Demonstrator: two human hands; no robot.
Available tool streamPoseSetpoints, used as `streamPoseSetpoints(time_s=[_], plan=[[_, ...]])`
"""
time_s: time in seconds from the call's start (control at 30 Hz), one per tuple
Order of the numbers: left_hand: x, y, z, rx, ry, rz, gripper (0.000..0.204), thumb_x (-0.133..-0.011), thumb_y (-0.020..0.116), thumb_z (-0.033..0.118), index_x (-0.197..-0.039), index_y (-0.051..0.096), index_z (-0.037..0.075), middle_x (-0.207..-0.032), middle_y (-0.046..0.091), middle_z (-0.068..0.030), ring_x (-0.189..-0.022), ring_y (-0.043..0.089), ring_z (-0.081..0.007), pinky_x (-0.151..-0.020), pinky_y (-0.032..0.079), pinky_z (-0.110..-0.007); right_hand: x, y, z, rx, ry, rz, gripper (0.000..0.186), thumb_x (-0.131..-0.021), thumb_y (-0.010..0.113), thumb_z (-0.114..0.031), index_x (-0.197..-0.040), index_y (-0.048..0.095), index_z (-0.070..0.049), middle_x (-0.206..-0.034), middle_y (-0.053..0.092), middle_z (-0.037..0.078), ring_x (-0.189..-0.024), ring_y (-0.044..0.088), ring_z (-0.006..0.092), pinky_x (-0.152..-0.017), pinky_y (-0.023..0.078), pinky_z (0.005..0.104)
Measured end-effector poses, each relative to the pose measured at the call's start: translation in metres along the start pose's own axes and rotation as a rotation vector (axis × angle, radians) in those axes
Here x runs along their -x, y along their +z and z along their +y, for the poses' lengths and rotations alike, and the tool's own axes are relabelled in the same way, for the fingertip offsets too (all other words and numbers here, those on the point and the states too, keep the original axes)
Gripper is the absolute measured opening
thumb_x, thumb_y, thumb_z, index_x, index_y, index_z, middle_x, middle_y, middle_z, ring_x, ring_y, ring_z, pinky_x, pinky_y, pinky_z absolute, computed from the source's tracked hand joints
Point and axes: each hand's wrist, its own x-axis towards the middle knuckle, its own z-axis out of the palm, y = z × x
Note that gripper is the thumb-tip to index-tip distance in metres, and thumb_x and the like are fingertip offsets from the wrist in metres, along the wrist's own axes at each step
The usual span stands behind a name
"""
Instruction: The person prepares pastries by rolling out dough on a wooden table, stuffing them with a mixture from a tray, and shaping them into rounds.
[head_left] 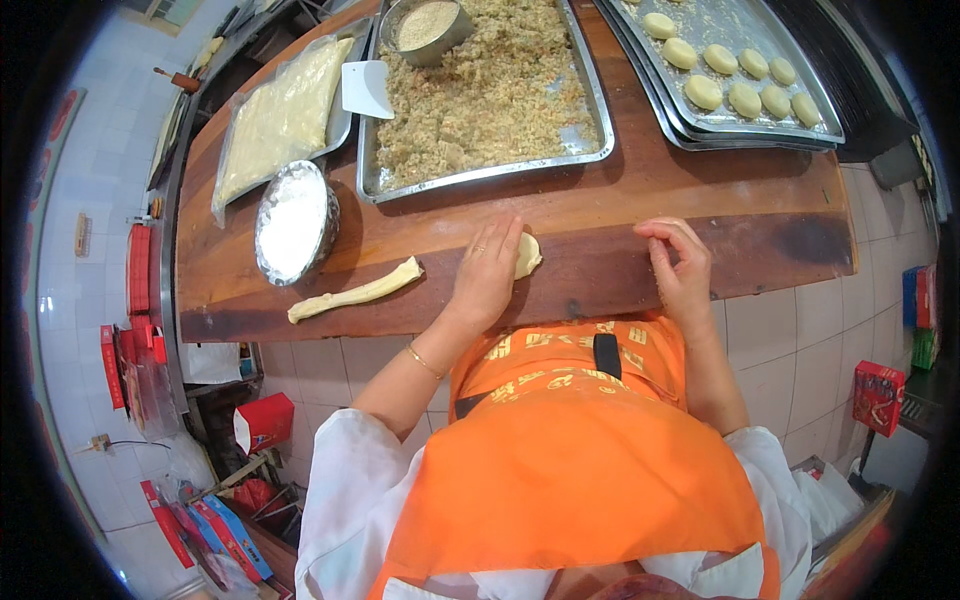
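Note:
My left hand (490, 268), fingers straight and together, presses on or against a small flat piece of pale dough (528, 256) near the table's front edge. The palm hides part of that dough. Farther right, my right hand (682, 262) is at the table's front edge, its fingers loosely bent and the thumb apart, with nothing visible in them. Left of my left hand, a strip of dough (358, 291) lies slantwise on the wood. Behind the strip stands a metal bowl (292, 226) with white powder, probably flour, inside.
A large metal tray (490, 176) of crumbly filling holds a metal bowl of pale grains (428, 28). A white scraper (367, 90) rests on its left rim. Bagged pale dough (280, 115) lies at left. Stacked trays (740, 132) at right carry several round dough pieces (703, 93).

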Motion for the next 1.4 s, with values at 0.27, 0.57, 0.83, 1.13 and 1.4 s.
streamPoseSetpoints(time_s=[0.27,0.57,0.83,1.13,1.4], plan=[[-0.027,-0.06,0.01,0.483,-0.277,-0.254,0.015,-0.092,0.068,0.008,-0.104,0.066,0.0,-0.105,0.066,-0.0138,-0.091,0.067,-0.0273,-0.078,0.053,-0.038,-0.003,0.009,-0.005,-0.008,0.009,-0.031,0.017,-0.089,0.058,0.008,-0.098,0.07,0.0,-0.098,0.068,0.011,-0.089,0.066,0.0218,-0.079,0.051,0.0288],[-0.011,-0.05,0.002,0.353,-0.306,-0.138,0.017,-0.095,0.065,0.014,-0.1,0.063,-0.002,-0.095,0.068,-0.0183,-0.085,0.066,-0.0296,-0.076,0.053,-0.038,-0.015,0.023,-0.007,-0.017,0.074,-0.066,0.016,-0.091,0.062,0.005,-0.104,0.069,-0.001,-0.096,0.069,0.012,-0.084,0.068,0.0217,-0.076,0.053,0.03],[-0.021,-0.042,0.011,2.1,-0.566,0.087,0.024,-0.102,0.045,0.013,-0.122,0.042,0.001,-0.125,0.061,-0.0318,-0.115,0.064,-0.0418,-0.096,0.055,-0.046,-0.147,0.067,-0.001,0.555,-0.263,-0.305,0.046,-0.084,0.074,-0.006,-0.127,0.059,-0.003,-0.114,0.064,0.024,-0.102,0.065,0.0403,-0.087,0.054,0.0444],[0.011,-0.047,0.007,2.101,-0.732,0.165,0.028,-0.102,0.045,0.012,-0.128,0.042,0.001,-0.126,0.059,-0.0326,-0.115,0.063,-0.0433,-0.094,0.056,-0.047,-0.198,0.186,-0.02,0.75,-0.455,-0.699,0.06,-0.093,0.065,-0.042,-0.143,0.047,-0.013,-0.133,0.054,0.023,-0.107,0.065,0.0394,-0.086,0.056,0.047],[0.017,-0.052,-0.002,2.159,-0.712,0.215,0.029,-0.102,0.048,0.012,-0.128,0.042,0.002,-0.125,0.06,-0.0325,-0.114,0.064,-0.0431,-0.093,0.057,-0.047,-0.209,0.226,0.003,0.824,-0.613,-0.729,0.035,-0.092,0.067,-0.039,-0.107,0.057,-0.008,-0.106,0.059,0.02,-0.088,0.069,0.0369,-0.073,0.057,0.0467]])
